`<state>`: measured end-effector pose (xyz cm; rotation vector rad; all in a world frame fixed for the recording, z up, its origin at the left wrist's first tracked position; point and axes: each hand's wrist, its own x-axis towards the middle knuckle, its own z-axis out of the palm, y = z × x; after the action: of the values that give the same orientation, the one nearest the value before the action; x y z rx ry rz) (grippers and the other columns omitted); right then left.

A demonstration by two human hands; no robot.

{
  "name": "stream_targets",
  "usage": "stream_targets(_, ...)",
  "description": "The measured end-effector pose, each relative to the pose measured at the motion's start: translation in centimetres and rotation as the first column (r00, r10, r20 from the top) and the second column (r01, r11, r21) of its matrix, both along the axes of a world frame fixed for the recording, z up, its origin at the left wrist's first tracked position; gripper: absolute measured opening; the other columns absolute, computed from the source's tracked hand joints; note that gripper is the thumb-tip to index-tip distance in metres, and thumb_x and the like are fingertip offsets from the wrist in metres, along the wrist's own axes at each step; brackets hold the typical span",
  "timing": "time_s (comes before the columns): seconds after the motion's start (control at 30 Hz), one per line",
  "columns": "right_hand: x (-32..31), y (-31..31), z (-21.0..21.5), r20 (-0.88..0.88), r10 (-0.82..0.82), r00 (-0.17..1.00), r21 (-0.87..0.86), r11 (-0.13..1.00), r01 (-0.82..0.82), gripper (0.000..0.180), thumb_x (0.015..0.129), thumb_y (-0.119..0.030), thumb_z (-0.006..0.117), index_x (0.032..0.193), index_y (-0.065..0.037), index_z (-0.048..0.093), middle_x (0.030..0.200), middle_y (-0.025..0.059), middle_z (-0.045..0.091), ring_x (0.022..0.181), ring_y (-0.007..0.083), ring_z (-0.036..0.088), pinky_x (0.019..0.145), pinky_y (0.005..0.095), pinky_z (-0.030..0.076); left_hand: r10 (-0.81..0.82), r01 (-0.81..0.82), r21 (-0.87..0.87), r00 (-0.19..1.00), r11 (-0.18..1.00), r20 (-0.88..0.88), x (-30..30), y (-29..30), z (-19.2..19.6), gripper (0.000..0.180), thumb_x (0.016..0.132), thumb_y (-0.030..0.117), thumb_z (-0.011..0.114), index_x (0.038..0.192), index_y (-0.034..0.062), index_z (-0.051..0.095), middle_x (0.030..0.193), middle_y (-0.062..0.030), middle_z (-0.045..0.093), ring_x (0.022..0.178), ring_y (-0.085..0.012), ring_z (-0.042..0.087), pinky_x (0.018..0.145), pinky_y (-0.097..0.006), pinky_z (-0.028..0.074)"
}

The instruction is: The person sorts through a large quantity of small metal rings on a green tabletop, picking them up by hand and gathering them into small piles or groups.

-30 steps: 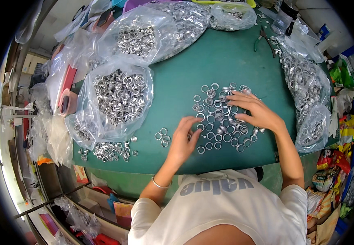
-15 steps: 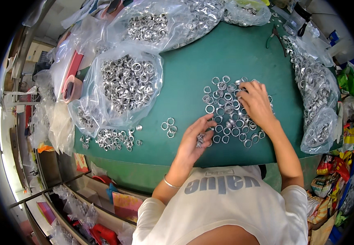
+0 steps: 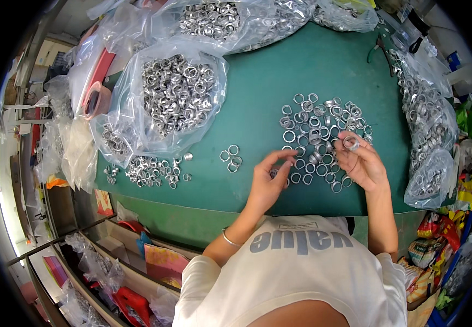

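Observation:
Silver metal rings (image 3: pixel 315 134) lie spread in a loose patch on the green table. Over the patch's right side, my right hand (image 3: pixel 365 166) pinches one ring (image 3: pixel 351 143) between thumb and fingertips, raised above the others. At the near left edge of the patch, my left hand (image 3: pixel 270 181) is curled, with rings showing partly in its palm; the fingers cover most of them. A small group of rings (image 3: pixel 231 158) sits apart, left of that hand. Farther left, a heap of small rings (image 3: pixel 151 171) rests near the table's front edge.
An open clear bag of rings (image 3: pixel 178 98) stands at the left, with another ring bag (image 3: pixel 211 22) behind it. Along the right edge lies a long bag of rings (image 3: pixel 424 120). Green-handled pliers (image 3: pixel 378 52) lie at the far right, near a clear jar (image 3: pixel 407 31).
My right hand has drawn back toward me from among the rings and now holds one up. My left hand has moved slightly right and its fingers have curled in more.

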<state>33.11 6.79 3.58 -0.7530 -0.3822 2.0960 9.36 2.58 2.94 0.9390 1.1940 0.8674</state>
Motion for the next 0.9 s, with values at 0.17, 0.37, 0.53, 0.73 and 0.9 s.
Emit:
stream_targets(0.17,-0.9,0.2,0.3,0.248,-0.179,0.952,0.214,0.969,0.126,0.034,0.081,-0.001,0.053,0.115,0.001,0.052,0.102,0.0073,0.055,0.078,0.0119,0.053,0.062,0.0231,0.043,0.187,0.175,0.434,0.718,0.884,-0.670,0.2,2.5,-1.0,0.031,0.079,0.006,0.062,0.109,0.0060,0.054,0.099,-0.0123,0.054,0.062,-0.0289,0.056,0.057,-0.037,0.046)
stream_targets(0.37,-3.6,0.9,0.7,0.780,-0.616,0.105,0.531,0.564,-0.632,0.024,0.073,-0.001,0.063,0.096,-0.001,0.060,0.090,0.0077,0.051,0.080,0.0209,0.052,0.070,0.0327,0.040,0.218,0.225,0.456,0.646,0.861,-0.731,1.4,4.2,-2.2,0.028,0.078,0.008,0.066,0.103,0.0044,0.054,0.097,-0.0125,0.055,0.066,-0.0298,0.057,0.059,-0.037,0.047)
stream_targets(0.53,-4.5,1.6,-1.3,0.670,-0.742,0.015,0.551,0.484,-0.680,0.015,0.070,-0.001,0.064,0.083,-0.003,0.057,0.081,0.0104,0.049,0.082,0.0288,0.051,0.073,0.0373,0.039,0.077,0.045,0.294,0.918,0.955,-0.388,0.5,4.2,-2.9,0.027,0.082,0.009,0.062,0.107,0.0028,0.055,0.093,-0.0085,0.055,0.065,-0.0201,0.054,0.051,-0.027,0.043)
stream_targets(0.73,-2.6,0.6,0.4,0.696,-0.214,0.685,0.360,0.930,-0.076,0.010,0.083,-0.002,0.057,0.093,-0.001,0.059,0.083,-0.0006,0.058,0.068,0.0043,0.048,0.059,0.0207,0.038,0.202,0.222,-0.421,0.627,0.880,0.753,-1.3,2.5,-0.7,0.035,0.091,0.019,0.049,0.121,0.0013,0.050,0.094,-0.0051,0.055,0.070,-0.0095,0.051,0.050,-0.019,0.040)
stream_targets(0.9,-4.5,-0.6,1.7,0.774,-0.217,0.595,0.478,0.817,-0.323,0.019,0.080,0.004,0.055,0.097,-0.002,0.060,0.079,0.0024,0.056,0.067,0.0088,0.052,0.057,0.0218,0.039,0.239,0.295,-0.468,0.572,0.833,0.785,-0.4,1.5,-1.5,0.039,0.093,0.027,0.043,0.120,-0.0005,0.047,0.107,-0.0127,0.055,0.087,-0.0182,0.055,0.061,-0.025,0.046)
